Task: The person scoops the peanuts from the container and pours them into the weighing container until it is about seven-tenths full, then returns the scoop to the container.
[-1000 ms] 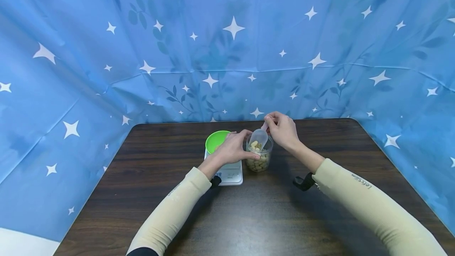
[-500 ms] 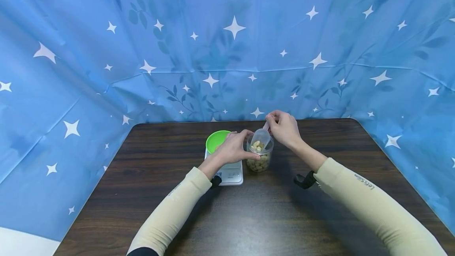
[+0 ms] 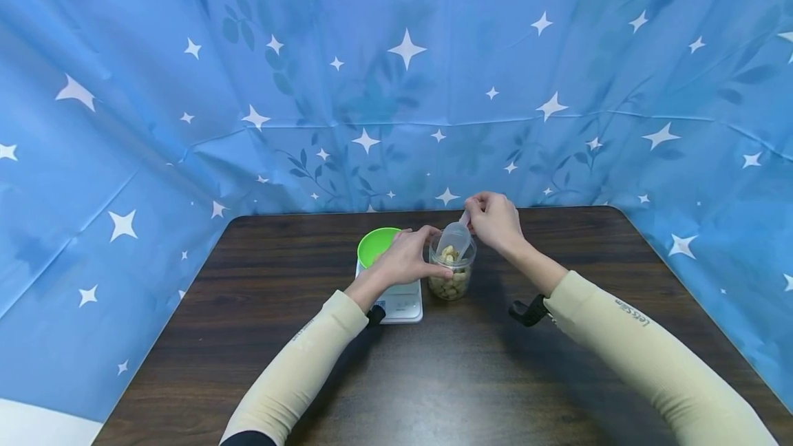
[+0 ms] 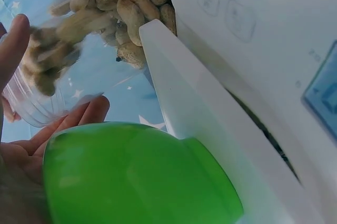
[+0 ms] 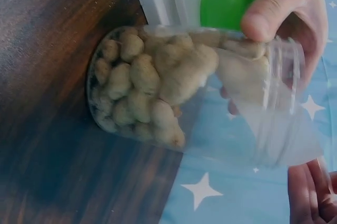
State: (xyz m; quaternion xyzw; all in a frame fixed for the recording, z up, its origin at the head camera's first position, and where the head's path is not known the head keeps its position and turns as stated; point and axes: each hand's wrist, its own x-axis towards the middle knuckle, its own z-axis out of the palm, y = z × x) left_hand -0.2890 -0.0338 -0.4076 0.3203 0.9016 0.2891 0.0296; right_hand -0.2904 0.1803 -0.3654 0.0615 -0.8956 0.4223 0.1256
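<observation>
A clear jar (image 3: 450, 288) part full of unshelled peanuts (image 5: 142, 77) stands upright on the table. My left hand (image 3: 407, 258) holds it near the rim, thumb in front and fingers round the far side. A translucent scoop (image 3: 455, 238) slants down into the jar's mouth, several peanuts in its bowl. My right hand (image 3: 495, 220) pinches the scoop's handle above the rim. Beside the jar, a green bowl (image 4: 131, 176) sits on a white kitchen scale (image 3: 403, 305). My left hand and wrist partly cover both in the head view.
The dark wooden table (image 3: 434, 377) carries the scale and jar near its far edge. A blue curtain with white stars (image 3: 396, 88) hangs just behind that edge. Black wrist straps (image 3: 529, 315) jut out below the sleeves.
My right hand and the scoop have risen slightly, and the scoop's bowl stays in the jar's mouth. My left hand, jar, green bowl and scale keep their places.
</observation>
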